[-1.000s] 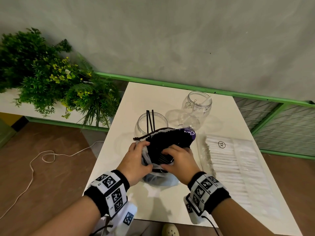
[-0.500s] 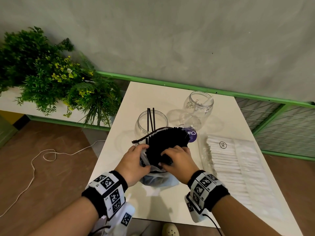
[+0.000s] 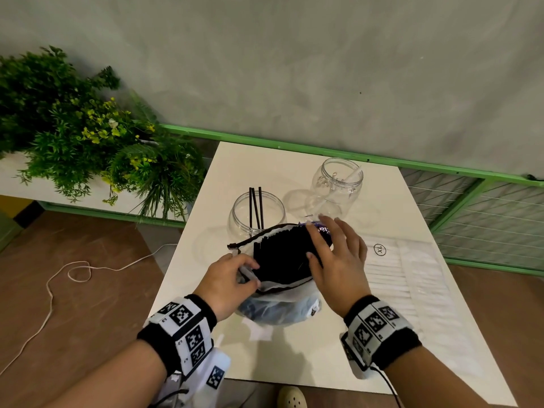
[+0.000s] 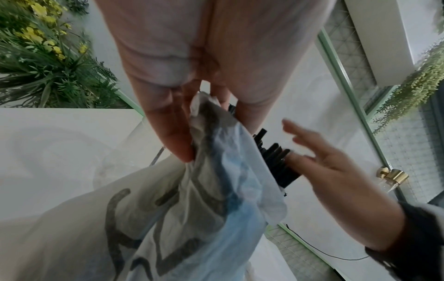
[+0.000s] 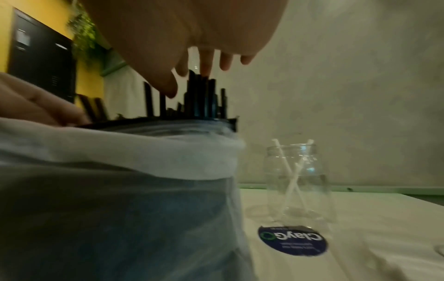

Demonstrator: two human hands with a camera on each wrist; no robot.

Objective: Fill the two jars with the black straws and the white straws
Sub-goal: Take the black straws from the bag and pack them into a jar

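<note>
A plastic bag (image 3: 273, 307) full of black straws (image 3: 282, 254) stands near the front of the white table (image 3: 294, 363). My left hand (image 3: 232, 278) pinches the bag's rim (image 4: 206, 117) on its left side. My right hand (image 3: 335, 254) hovers over the straw tips with fingers spread and straight, holding nothing; in the right wrist view the fingertips (image 5: 206, 66) sit just above the black straws (image 5: 201, 95). Behind the bag a clear jar (image 3: 257, 213) holds three black straws (image 3: 255, 207). A second clear jar (image 3: 337, 184) (image 5: 298, 182) further back right holds a few white straws (image 5: 291, 176).
A flat pack of white straws (image 3: 397, 278) lies on the table to the right of the bag. A round blue sticker (image 5: 293, 240) sits by the bag. Green plants (image 3: 82, 142) stand left of the table, a green rail (image 3: 294, 142) behind, a cord (image 3: 59, 278) on the floor.
My right hand has lifted off the black straws and opened, moving up and to the right. The left hand keeps its hold on the bag's rim.
</note>
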